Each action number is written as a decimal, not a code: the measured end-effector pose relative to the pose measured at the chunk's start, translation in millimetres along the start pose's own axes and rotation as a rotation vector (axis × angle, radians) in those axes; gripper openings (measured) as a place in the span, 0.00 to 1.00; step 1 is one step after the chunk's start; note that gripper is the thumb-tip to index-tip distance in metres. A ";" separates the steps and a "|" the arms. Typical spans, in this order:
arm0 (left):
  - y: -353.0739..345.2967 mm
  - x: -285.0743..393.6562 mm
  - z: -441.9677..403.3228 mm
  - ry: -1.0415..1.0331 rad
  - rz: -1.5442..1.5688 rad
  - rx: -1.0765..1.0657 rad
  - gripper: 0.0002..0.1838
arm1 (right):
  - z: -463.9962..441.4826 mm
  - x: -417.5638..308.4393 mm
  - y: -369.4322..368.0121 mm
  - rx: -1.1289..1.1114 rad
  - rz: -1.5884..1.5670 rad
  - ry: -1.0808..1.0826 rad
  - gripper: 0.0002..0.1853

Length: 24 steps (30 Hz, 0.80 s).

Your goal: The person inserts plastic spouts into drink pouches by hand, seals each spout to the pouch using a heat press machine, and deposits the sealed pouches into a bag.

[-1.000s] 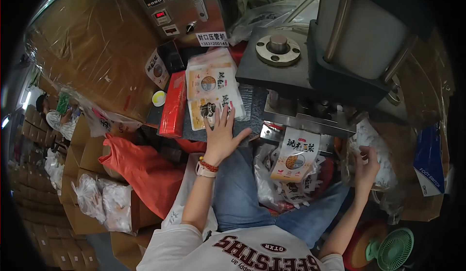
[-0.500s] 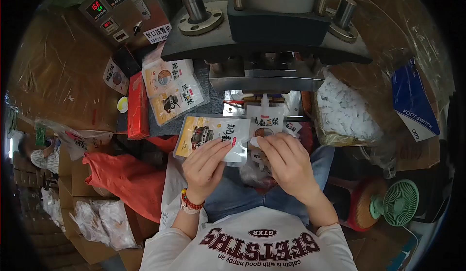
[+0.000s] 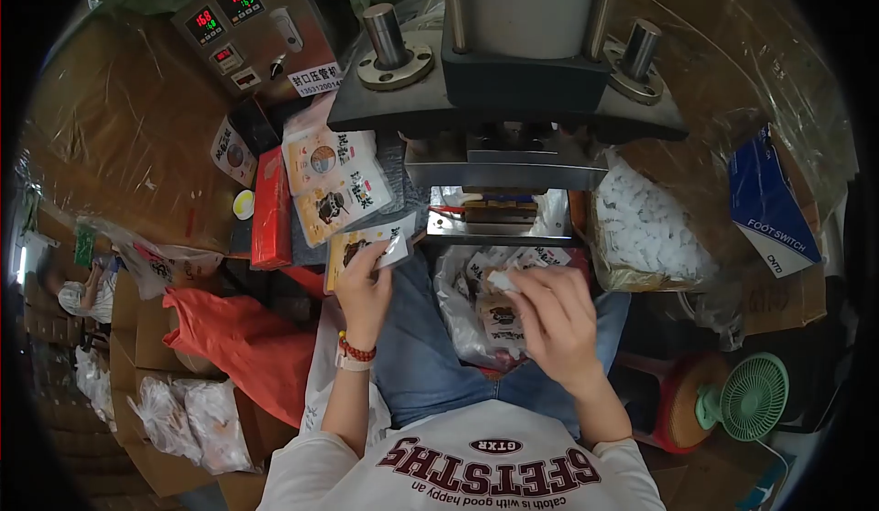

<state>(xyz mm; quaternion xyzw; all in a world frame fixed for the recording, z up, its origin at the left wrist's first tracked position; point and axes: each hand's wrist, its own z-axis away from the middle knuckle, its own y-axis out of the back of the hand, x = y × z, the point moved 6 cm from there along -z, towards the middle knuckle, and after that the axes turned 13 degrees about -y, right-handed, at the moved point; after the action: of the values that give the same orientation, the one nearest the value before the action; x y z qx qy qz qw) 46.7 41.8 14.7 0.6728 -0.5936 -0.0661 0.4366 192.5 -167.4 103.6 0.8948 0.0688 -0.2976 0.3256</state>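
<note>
My left hand (image 3: 363, 287) pinches a printed plastic pouch (image 3: 400, 229), yellow and white with dark lettering, beside the front edge of the grey work surface. Between the thumb and fingers of my right hand (image 3: 558, 323) is a small white plastic piece (image 3: 501, 280); its exact shape is partly covered. Below that hand, a clear plastic bag (image 3: 450, 282) with several printed pouches (image 3: 502, 319) lies at my lap. In front of both hands stands the sealing press, its metal jaw (image 3: 513, 174) above a shiny plate (image 3: 449, 225).
More flat pouches (image 3: 352, 195) lie at the left next to a red box (image 3: 271, 209). A carton of small white pieces (image 3: 645, 222) stands right of the press. The control box (image 3: 261, 30) is at upper left, a green fan (image 3: 754, 396) at lower right.
My left hand has drawn its pouch left and tilted it. The spouted pouch in front of the press is gone from there. My right hand has shifted slightly right and lower, holding the white piece.
</note>
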 end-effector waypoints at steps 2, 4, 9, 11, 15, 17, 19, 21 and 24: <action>14.4 20.4 -1.8 0.037 0.213 0.108 0.19 | -6.3 -7.6 10.6 0.092 0.066 0.038 0.16; 25.8 52.7 -8.8 -0.105 0.172 0.090 0.20 | -8.8 -13.6 9.1 0.130 0.167 0.108 0.17; 40.2 102.1 -17.7 -0.439 0.063 0.026 0.21 | -18.0 -19.5 -0.8 -0.161 0.092 0.120 0.18; 42.7 108.4 -20.3 -0.458 0.140 -0.001 0.21 | -20.2 -20.3 8.8 -0.216 -0.009 0.134 0.17; 12.2 105.4 -11.9 -0.356 0.460 -0.176 0.19 | -21.8 -4.3 19.6 -0.211 -0.214 -0.030 0.13; 6.8 97.8 -12.8 -0.278 0.403 -0.051 0.19 | -20.5 0.4 36.8 0.009 -0.052 -0.050 0.13; 8.9 101.2 -14.6 -0.308 0.333 -0.033 0.19 | -15.4 -6.0 37.8 -0.040 0.062 -0.035 0.13; 13.7 107.1 -15.6 -0.343 0.263 -0.016 0.19 | -12.5 -7.9 32.8 -0.085 0.176 -0.019 0.13; 18.7 116.4 -19.3 -0.416 0.150 -0.063 0.19 | -11.7 -10.1 17.2 -0.208 0.184 0.054 0.14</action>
<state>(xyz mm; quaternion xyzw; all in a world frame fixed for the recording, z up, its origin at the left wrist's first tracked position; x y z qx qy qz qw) 77.9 -46.5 88.9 0.5848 -0.7167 -0.1893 0.3294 195.4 -172.7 125.9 0.8664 0.0256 -0.2336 0.4407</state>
